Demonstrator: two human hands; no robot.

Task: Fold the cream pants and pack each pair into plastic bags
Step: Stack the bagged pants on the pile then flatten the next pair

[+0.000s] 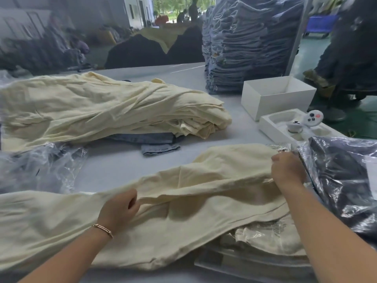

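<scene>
Left hand (pixel 119 209) pinching a raised fold mid-leg, right hand (pixel 287 170) gripping the far edge of the cream pants (pixel 183 217) lying across the near table (pixel 114 166). Overlapping bagged pairs (pixel 271 240) at right; open tabletop separating them from the cream pile (pixel 106 107) beyond.

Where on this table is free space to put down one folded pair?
One bare patch of table lies between the cream pile, the crumpled bags and the pants both hands grip. Another strip runs behind the pile, beside the jeans stack. The right side is crowded: white box, tray, bagged clothes.
</scene>
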